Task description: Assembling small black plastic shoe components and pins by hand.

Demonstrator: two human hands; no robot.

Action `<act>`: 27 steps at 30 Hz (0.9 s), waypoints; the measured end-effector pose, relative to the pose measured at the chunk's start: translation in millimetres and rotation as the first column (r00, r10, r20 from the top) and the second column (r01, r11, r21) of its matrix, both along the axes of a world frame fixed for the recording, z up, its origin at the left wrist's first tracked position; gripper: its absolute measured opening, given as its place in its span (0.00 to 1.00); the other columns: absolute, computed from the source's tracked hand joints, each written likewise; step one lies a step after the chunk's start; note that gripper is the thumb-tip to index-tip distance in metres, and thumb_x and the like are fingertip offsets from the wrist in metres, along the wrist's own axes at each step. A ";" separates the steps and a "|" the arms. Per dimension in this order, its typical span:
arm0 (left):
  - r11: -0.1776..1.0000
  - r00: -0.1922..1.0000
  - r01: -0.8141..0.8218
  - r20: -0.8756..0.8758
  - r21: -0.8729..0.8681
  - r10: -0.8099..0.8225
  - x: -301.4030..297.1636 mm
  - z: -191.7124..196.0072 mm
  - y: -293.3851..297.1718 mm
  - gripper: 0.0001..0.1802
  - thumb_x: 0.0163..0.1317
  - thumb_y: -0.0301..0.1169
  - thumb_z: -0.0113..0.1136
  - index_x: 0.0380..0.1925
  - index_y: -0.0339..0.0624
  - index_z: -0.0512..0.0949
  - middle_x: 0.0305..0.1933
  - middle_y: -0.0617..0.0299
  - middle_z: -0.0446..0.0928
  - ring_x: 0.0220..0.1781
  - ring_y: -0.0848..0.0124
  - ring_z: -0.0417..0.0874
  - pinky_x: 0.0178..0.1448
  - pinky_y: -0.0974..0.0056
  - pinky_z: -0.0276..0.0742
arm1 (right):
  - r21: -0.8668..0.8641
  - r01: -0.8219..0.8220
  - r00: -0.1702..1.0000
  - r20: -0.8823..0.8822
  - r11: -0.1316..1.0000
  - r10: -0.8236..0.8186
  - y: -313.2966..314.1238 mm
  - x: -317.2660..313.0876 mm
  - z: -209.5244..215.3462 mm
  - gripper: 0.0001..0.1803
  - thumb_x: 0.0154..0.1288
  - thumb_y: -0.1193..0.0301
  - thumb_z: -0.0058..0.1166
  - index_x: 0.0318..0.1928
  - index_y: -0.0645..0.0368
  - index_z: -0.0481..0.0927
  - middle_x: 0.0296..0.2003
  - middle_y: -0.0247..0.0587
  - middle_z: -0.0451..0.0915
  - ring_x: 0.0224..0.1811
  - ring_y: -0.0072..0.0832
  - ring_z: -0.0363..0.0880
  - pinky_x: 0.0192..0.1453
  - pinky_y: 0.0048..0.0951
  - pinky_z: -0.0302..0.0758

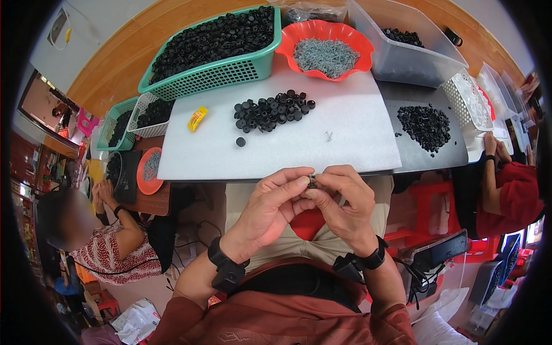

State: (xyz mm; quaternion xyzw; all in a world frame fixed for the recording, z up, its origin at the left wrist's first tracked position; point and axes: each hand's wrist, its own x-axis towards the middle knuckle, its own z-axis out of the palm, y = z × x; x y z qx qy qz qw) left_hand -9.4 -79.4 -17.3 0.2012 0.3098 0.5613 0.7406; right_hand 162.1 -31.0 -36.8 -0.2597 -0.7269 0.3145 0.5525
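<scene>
My left hand [267,201] and my right hand [348,201] meet just off the near edge of the white foam sheet [207,155]. Both are closed, with thumbs and fingertips pinching one small dark part [312,183] between them. Fingers cover most of it, so its exact kind cannot be made out. Ahead on the sheet lies a heap of round black plastic caps [270,112], with one loose cap [240,141] nearer to me. A couple of small silvery screws [329,137] lie to the right of the heap.
Behind the sheet stand a green basket [213,76] of black parts, a red scalloped bowl [366,57] of screws and a clear bin [414,69]. A yellow packet [197,119] lies left. Small black pieces [424,127] are heaped right. People sit on both sides.
</scene>
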 end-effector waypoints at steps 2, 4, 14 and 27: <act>1.000 1.000 -0.013 0.012 -0.004 0.013 0.1 0.2 0.3 0.14 0.77 0.28 0.57 0.58 0.39 0.80 0.52 0.59 0.84 0.52 0.70 0.86 0.56 0.63 0.85 | 0.031 0.029 1.000 0.006 0.999 -0.030 0.3 -1.5 0.2 0.17 0.59 0.77 0.73 0.49 0.62 0.85 0.40 0.43 0.83 0.30 0.27 0.83 0.32 0.26 0.79; 1.000 1.000 -0.018 0.021 0.001 0.018 0.4 0.8 -0.2 0.14 0.77 0.28 0.57 0.58 0.39 0.80 0.52 0.59 0.84 0.52 0.70 0.86 0.56 0.63 0.84 | 0.065 0.055 0.998 0.007 0.996 -0.056 0.3 -3.9 0.1 0.16 0.60 0.77 0.73 0.48 0.61 0.85 0.40 0.43 0.83 0.30 0.27 0.82 0.31 0.26 0.79; 0.995 0.994 -0.104 0.010 -0.001 0.104 4.7 -1.0 -0.3 0.12 0.76 0.29 0.59 0.56 0.41 0.81 0.50 0.62 0.84 0.51 0.73 0.85 0.57 0.65 0.84 | 0.157 0.149 0.989 -0.008 0.976 -0.150 1.2 -16.2 -6.0 0.15 0.62 0.79 0.70 0.49 0.62 0.85 0.39 0.44 0.80 0.29 0.29 0.82 0.30 0.27 0.78; 0.988 0.957 -0.097 -0.260 0.119 0.125 -0.8 3.7 -9.6 0.16 0.74 0.27 0.62 0.59 0.38 0.79 0.51 0.58 0.85 0.53 0.70 0.86 0.58 0.64 0.84 | 0.049 0.153 0.988 -0.036 0.987 -0.151 -5.0 -18.6 -17.2 0.12 0.68 0.77 0.67 0.50 0.65 0.82 0.40 0.46 0.79 0.31 0.28 0.77 0.31 0.26 0.74</act>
